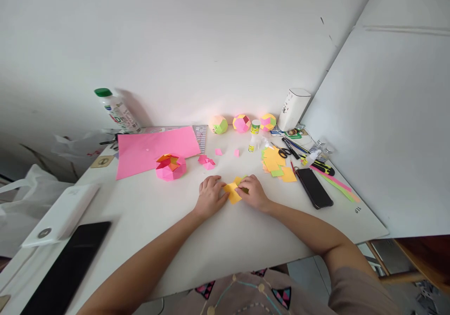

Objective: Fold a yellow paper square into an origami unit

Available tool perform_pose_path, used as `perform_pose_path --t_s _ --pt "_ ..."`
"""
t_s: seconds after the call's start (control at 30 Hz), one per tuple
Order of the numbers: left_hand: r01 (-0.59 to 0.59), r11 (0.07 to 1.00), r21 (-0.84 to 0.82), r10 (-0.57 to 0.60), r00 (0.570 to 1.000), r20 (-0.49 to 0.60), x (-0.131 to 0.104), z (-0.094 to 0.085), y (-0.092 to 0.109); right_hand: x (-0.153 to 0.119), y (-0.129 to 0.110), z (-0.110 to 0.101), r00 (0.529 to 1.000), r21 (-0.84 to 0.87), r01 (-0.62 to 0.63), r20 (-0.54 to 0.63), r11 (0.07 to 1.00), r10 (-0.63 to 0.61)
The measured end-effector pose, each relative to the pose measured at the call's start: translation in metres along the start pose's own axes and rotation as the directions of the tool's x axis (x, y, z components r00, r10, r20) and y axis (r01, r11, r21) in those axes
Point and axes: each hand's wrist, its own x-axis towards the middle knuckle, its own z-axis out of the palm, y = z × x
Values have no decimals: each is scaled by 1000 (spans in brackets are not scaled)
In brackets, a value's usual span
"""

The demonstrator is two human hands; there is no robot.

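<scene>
A yellow-orange piece of paper (233, 196) lies near the middle of the table, with a bit of green showing at its far right side. My left hand (212, 196) pinches its left edge between thumb and fingers. On the other side, my right hand (253, 193) has its fingertips closed on the paper's right part. Beyond my hands are a small cluster of folded pink paper (206, 161) and two small pink pieces. Left of them sits a pink faceted paper bowl (170, 168), orange inside. Square yellow and green paper sheets (274, 160) are stacked loosely to the right.
Several paper balls (242, 123) stand along the wall beside a glue bottle (255, 126). Scissors (284, 152), a cutter and a black phone (313, 188) lie right. Pink card (158, 148), a white-labelled bottle (119, 111) and a black tablet (70, 268) are left.
</scene>
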Motion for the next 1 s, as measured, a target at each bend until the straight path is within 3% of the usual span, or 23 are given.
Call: perform_pose_path --t_s 0.07,0.17,0.2,0.23,0.43,0.63,1.0 --pt "56 982 -179 -60 998 -17 1 -3 3 -1 -4 -1 1000 99 -16 11 995 15" --pt "151 880 -451 -159 987 21 0 -8 11 -3 -11 -5 997 260 -73 48 963 62" --pt "251 733 -633 -230 966 116 -1 -8 14 -3 -14 -6 996 285 -86 63 955 70" --pt "293 673 -679 -244 955 170 -2 -9 18 -4 -16 -7 994 299 -97 84 949 75" --pt "427 541 -725 -229 904 361 -2 -10 25 -1 -19 -12 935 517 -328 296 791 195" --pt "475 508 -719 -180 874 451 3 -15 18 4 -8 -12 922 551 -376 306 745 238" --pt "497 523 -693 -152 854 498 4 -14 11 -1 -4 -5 932 513 -356 253 782 259"
